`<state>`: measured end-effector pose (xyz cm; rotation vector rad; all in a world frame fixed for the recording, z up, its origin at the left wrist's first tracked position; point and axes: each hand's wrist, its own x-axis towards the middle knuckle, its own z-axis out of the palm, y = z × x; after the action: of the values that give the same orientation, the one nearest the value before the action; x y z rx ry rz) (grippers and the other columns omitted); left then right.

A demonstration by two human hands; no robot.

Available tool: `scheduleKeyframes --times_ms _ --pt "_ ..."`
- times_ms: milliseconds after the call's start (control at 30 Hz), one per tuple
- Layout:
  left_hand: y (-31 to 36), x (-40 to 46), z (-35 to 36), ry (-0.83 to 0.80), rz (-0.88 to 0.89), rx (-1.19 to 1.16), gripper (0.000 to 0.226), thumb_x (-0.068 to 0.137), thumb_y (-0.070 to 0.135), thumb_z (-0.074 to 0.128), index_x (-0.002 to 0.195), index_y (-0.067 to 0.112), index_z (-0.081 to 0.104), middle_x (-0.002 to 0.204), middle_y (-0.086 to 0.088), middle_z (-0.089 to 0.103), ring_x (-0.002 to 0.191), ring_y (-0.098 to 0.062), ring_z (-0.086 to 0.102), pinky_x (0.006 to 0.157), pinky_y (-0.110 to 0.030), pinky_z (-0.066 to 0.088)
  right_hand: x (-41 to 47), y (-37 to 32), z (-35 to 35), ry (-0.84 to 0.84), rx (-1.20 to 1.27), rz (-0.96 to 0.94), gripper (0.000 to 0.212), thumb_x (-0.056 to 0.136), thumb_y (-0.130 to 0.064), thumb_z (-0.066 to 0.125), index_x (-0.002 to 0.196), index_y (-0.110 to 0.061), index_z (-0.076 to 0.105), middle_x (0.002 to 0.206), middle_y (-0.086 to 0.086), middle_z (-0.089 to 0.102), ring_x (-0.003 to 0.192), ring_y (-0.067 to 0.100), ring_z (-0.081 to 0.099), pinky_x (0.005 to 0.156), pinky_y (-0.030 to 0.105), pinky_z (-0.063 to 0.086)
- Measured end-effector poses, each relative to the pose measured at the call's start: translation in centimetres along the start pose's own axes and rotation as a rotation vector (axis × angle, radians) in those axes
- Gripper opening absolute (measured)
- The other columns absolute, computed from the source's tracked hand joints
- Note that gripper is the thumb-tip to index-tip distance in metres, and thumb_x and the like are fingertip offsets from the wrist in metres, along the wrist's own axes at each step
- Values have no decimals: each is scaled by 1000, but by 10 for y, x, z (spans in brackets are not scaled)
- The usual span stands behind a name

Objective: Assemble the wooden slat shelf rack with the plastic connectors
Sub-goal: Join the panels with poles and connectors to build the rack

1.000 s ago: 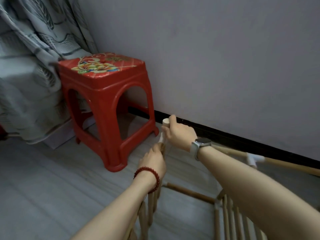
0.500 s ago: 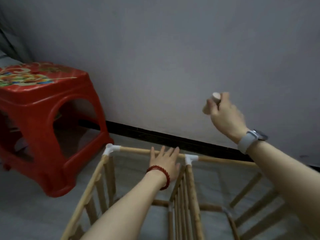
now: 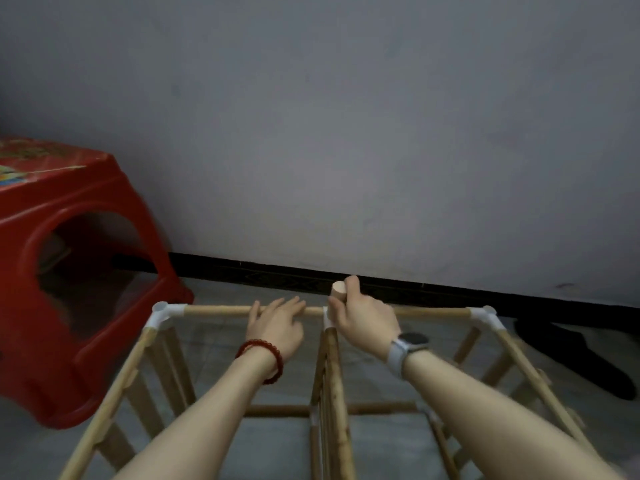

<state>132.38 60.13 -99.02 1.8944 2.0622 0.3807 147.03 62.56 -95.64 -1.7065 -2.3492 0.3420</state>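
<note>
The wooden slat rack [image 3: 214,310] stands on the floor below me, its far top rail joined by white plastic corner connectors [image 3: 165,314] at both ends. My left hand [image 3: 277,325], fingers straight, rests on that far rail near its middle. My right hand [image 3: 363,320] grips a short thick wooden peg [image 3: 338,291] and holds it down at the white middle connector [image 3: 326,317], which the hand mostly hides. A slatted centre panel [image 3: 332,393] runs from that connector toward me.
A red plastic stool [image 3: 69,271] stands close against the rack's left side. A grey wall with a black skirting board [image 3: 277,275] runs just behind the rack. A dark object [image 3: 581,358] lies on the floor at the right.
My right hand has come down from high in the air with the peg to the middle connector on the far rail. My left hand stays on the rail. The view has shifted right.
</note>
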Motion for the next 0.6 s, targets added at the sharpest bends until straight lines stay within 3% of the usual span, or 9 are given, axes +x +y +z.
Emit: scheduleKeyframes --times_ms 133,300,367,433,467,500,533,600 --pt "12 2 -9 -8 -102 -5 36 97 26 36 130 30 49 138 6 48 131 -15 38 116 -45 11 10 41 -34 -14 79 94 31 98 -43 34 105 -13 35 111 17 61 102 37 58 73 39 40" --pt "89 9 11 0 130 82 49 98 35 33 146 27 26 155 5 21 144 -17 10 115 -53 1 -4 125 -95 92 -37 276 35 98 -41 36 109 -8 39 120 22 58 109 40 55 82 41 41" --pt "124 15 27 -65 212 109 55 98 37 33 149 26 15 158 5 10 145 -18 2 113 -54 -3 -6 147 -128 328 72 354 33 99 -40 35 111 -9 37 117 23 59 107 43 55 84 43 40" --pt "146 20 45 -157 222 137 62 98 41 31 150 24 3 158 5 -1 145 -20 -5 112 -57 -5 -11 163 -147 719 277 285 25 99 -37 36 108 -13 36 106 12 65 101 40 59 84 46 43" --pt "152 22 54 -199 217 162 64 98 44 30 150 23 -1 158 5 -5 145 -21 -8 111 -58 -7 -17 169 -145 834 324 262 20 99 -34 36 106 -16 35 100 6 67 96 37 61 82 46 44" --pt "155 24 61 -228 220 193 66 98 46 29 150 23 -4 158 5 -8 145 -21 -11 110 -59 -10 -22 177 -134 800 273 290 18 99 -33 36 105 -16 36 99 5 67 94 36 62 79 44 44" --pt "155 24 66 -238 222 214 68 97 47 30 150 23 -6 158 6 -10 144 -21 -13 109 -58 -12 -30 180 -113 581 90 326 21 99 -35 36 107 -15 36 100 8 66 94 36 61 74 40 43" --pt "152 24 69 -238 229 221 69 97 47 31 150 25 -7 157 7 -12 144 -21 -16 109 -57 -15 -37 180 -73 -13 -255 310 27 98 -40 33 109 -16 37 100 8 64 92 34 61 67 35 37"
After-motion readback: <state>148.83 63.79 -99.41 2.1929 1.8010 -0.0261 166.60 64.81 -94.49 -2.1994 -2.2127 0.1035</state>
